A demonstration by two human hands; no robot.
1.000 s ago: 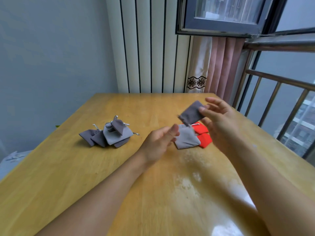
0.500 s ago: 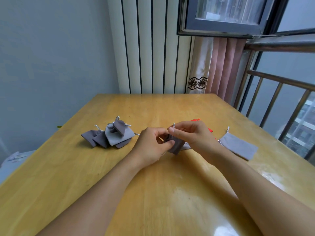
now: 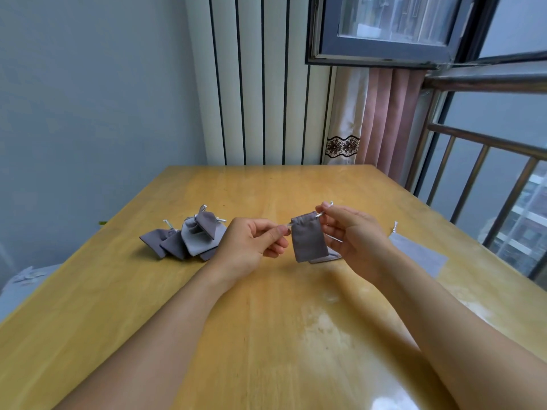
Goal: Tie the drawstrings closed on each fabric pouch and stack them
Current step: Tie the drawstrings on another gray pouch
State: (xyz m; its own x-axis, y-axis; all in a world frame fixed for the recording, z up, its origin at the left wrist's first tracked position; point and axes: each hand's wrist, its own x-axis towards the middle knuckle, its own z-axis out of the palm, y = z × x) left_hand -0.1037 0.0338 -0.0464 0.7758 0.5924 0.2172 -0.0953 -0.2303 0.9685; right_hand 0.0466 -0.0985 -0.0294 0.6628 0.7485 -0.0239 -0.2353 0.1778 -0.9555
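Above the middle of the tabletop [image 3: 266, 335], the left hand [image 3: 251, 247] and right hand [image 3: 352, 238] each pinch a drawstring end of a dark grey pouch [image 3: 307, 239], cinching its mouth; knotting the cords likely follows, before stacking.

Soft, even daylight comes from the window [image 3: 393, 22] at the upper right, and shadows are faint. Pale glare sheens the table [image 3: 319, 327] at its near right part. Wide-angle distortion bends the railing [image 3: 485, 143] and stretches the forearms; detail is slightly soft throughout.
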